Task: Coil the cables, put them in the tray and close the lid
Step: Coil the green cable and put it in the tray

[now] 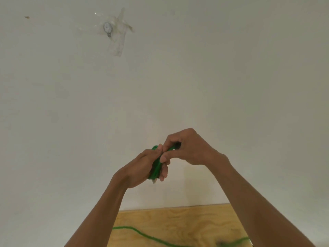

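Observation:
A green cable coil point(156, 166) is held up in front of the white wall, well above the table. My left hand point(142, 167) wraps around the lower part of the bundle. My right hand point(187, 148) pinches a green strand at the coil's top, fingertips touching those of the left hand. A small white end sticks out under the left hand. The loose remainder of the green cable point(142, 233) trails across the wooden table below. No tray or lid is in view.
The light plywood table point(178, 221) fills the bottom centre, its far edge against the white wall point(231, 86). A small round metal fitting under clear tape point(107, 28) is stuck on the wall at upper left.

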{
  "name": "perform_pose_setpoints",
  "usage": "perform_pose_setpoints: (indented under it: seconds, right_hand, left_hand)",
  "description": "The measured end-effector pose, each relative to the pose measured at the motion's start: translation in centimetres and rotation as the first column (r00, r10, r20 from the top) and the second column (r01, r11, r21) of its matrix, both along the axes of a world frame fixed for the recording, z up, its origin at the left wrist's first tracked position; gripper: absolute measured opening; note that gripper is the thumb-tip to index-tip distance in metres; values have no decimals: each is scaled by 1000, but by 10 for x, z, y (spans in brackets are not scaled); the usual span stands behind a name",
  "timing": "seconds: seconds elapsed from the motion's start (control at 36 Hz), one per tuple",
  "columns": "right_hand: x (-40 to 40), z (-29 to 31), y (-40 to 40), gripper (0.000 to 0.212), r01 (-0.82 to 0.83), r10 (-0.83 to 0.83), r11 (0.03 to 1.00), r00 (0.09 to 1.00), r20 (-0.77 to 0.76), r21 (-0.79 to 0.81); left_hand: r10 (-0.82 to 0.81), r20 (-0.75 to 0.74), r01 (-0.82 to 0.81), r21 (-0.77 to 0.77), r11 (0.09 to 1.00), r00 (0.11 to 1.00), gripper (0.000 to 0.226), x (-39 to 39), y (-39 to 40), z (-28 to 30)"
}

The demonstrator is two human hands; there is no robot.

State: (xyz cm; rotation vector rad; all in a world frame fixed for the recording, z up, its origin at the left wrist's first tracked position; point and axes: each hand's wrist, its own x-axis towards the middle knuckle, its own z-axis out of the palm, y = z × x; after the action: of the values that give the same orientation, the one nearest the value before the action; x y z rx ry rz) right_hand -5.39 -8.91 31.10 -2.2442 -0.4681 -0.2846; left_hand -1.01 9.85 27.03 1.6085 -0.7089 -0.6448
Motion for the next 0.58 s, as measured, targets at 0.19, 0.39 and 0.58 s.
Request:
perform_pose_setpoints:
  seconds: [0.19, 0.39, 0.58]
  right_hand:
    - [8, -22, 2, 11, -127, 129, 896, 991, 24, 425]
    - [4, -43, 24, 10, -22, 86, 747, 994, -64, 664]
    - [16, -50, 36, 22, 90, -114, 742, 993, -7, 664]
  left_hand:
    - [-195, -367, 77, -314, 946, 909, 60, -14, -4, 4]
    - [-47, -355, -58, -280, 958, 934, 65, -9, -9, 6]
    - [479, -81, -485, -197, 852, 874, 68, -9, -23, 5]
